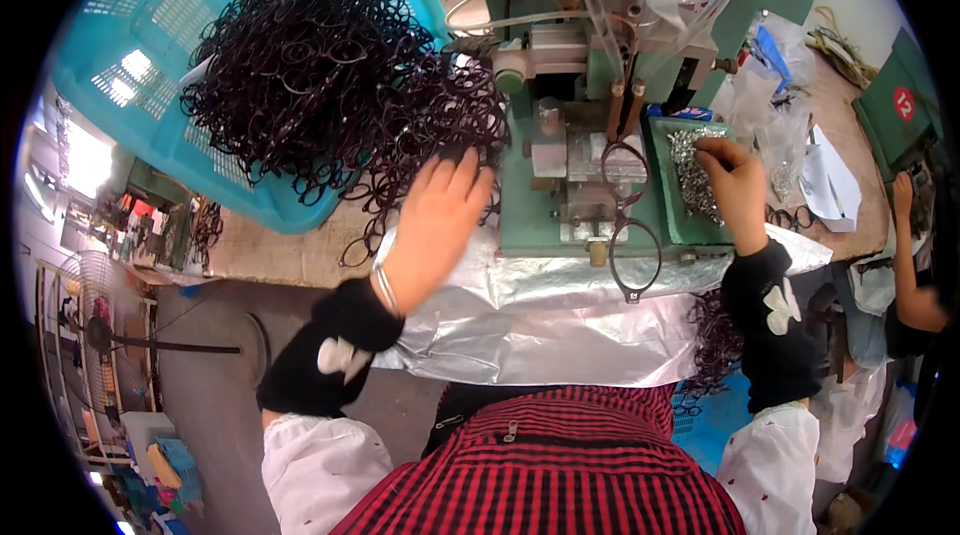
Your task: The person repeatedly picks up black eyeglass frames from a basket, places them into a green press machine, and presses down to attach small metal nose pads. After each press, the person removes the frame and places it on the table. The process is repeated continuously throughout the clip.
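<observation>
My left hand (435,225) lies with stretched fingers at the near edge of a heap of dark spectacle frames (445,115); its fingertips touch the frames. At the right, my right hand (738,190) has thumb and forefinger pinched together over small silver metal pieces (690,175) in a green tray (690,237). Whatever is between those fingertips is too small to make out. One dark spectacle frame (634,296) sits in the green bench machine (525,225) between my hands, with one rim hanging over the front edge.
A turquoise plastic basket (285,215) tilts at the back left under a large heap of frames (310,65). Silver foil sheeting (540,325) drapes over the table's front edge. Plastic bags and white paper (830,180) lie at the right. A standing fan (98,335) is at the left. Another person's arm (910,265) shows at far right.
</observation>
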Demonstrator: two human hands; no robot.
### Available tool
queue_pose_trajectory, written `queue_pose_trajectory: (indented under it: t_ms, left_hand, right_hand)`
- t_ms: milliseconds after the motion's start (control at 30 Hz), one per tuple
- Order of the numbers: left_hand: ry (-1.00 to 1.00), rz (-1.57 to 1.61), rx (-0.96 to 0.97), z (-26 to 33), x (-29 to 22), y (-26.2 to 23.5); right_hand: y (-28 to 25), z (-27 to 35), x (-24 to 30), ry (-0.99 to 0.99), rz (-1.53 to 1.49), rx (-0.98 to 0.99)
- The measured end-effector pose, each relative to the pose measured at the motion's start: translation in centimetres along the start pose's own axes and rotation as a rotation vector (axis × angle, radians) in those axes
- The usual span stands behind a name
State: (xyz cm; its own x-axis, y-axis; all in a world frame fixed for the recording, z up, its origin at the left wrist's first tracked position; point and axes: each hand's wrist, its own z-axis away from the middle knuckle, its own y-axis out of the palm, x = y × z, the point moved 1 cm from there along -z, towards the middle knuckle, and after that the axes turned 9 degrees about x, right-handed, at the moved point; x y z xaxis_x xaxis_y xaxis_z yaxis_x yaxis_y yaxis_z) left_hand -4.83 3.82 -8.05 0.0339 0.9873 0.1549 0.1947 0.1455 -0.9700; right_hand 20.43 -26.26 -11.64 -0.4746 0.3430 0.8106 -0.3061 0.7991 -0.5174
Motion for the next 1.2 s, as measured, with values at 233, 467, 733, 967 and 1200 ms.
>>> queue_pose_trajectory:
  t_ms: [233, 467, 733, 967, 1200]
  left_hand:
    - [0.079, 0.065, -0.082, 0.9, 5.9, 5.9]
    - [-0.437, 1.066, -0.405, 0.0, 2.1, 3.3]
    - [-0.588, 1.464, -0.739, -0.4, -1.2, 2.1]
    - [0.147, 1.298, -0.992, -6.0, -2.8, -9.2]
    - [0.15, 0.989, -0.894, -7.2, -4.0, -7.2]
  right_hand:
    - [0.3, 3.0, 2.4, -0.072, 0.058, -0.163]
    - [1.6, 2.6, 9.8, -0.126, -0.303, 0.005]
    - [6.3, 0.7, 11.5, -0.018, -0.607, -0.061]
    - [6.2, 0.6, 13.7, -0.022, -0.696, -0.006]
    - [4.5, 3.2, 15.2, -0.017, -0.788, 0.079]
